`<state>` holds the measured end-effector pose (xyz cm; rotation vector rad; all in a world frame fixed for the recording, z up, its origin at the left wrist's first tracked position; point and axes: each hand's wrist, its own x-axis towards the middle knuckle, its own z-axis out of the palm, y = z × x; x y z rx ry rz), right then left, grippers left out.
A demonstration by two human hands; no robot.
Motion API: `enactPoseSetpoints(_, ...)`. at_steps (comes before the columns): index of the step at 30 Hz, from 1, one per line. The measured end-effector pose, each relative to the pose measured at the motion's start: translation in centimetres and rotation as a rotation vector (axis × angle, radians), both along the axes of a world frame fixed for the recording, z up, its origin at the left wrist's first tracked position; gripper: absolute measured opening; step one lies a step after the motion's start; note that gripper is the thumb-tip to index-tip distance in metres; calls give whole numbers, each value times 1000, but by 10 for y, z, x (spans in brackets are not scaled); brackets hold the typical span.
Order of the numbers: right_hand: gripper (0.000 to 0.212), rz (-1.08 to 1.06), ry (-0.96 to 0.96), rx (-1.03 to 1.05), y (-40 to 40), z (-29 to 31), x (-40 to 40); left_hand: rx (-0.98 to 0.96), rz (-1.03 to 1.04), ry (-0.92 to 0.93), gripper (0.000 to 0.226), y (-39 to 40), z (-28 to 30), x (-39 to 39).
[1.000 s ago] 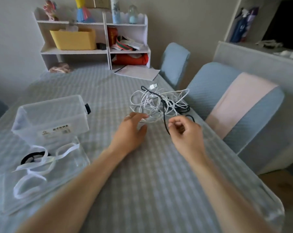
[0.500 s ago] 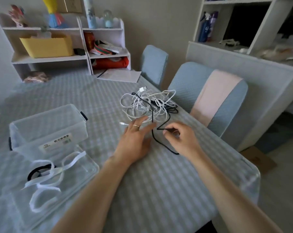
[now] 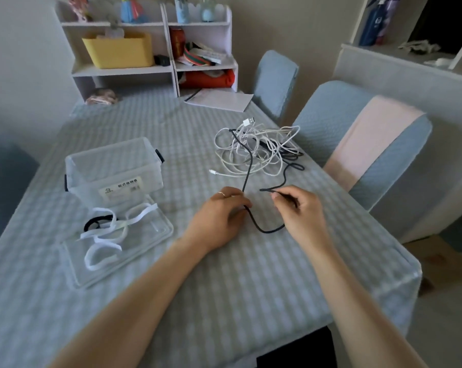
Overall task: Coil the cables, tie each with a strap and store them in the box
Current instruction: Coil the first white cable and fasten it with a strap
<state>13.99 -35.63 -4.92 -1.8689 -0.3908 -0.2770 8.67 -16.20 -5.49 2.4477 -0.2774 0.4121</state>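
Mostly white tangled cables, black cable looped

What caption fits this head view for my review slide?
Both hands, left hand and right hand, grip a black cable drawn from the tangle; straps and clear box wait nearby.

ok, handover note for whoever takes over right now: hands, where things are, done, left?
Left hand: holds the black cable on the table, fingers curled on it.
Right hand: pinches the black cable near its end; a loop of it lies between the hands.
The rest of the black cable runs back into the tangle of white cables further up the table.
Clear box: open, with no cable in it. Its lid lies in front of it, with the white straps and a black band on it.
Done: nothing coiled, tied or stored.
Left: free and coil each cable, strap it, box it.
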Motion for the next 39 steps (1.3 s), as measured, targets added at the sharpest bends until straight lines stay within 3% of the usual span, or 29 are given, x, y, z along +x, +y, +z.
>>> enactPoseSetpoints(8, 9, 67, 44, -51, -6, 0, 22, -61, 273, -59, 39, 1, 1, 0)
enactPoseSetpoints(14, 9, 43, 34, -47, -18, -2, 48, 81, 481, 89, 53, -10, 6, 42)
enactPoseSetpoints(18, 8, 49, -1, -118, -16, -3, 65, 141, 562, 207, 25, -17, 15, 66)
enactPoseSetpoints(21, 13, 64, 32, -218, -12, -4, 81, 35, 552, 149, 11, -21, 25, 65)
enactPoseSetpoints(28, 20, 3, 73, -485, 2, 2, 104, -733, 573, -86, 23, -24, 77, 17)
enactPoseSetpoints(30, 17, -17, 118, -458, 5, 5, 104, -809, 525, -101, 25, -27, 90, 8)
enactPoseSetpoints(32, 17, -22, 117, -356, 6, 5, 95, -788, 516, -73, 28, -28, 96, 2)
enactPoseSetpoints(35, 32, -15, -54, -209, 8, 6, 71, -727, 509, -25, 34, -20, 103, -4)
enactPoseSetpoints(39, 45, 22, -313, -279, 18, 27, 54, -529, 420, 141, 36, -10, 117, -6)
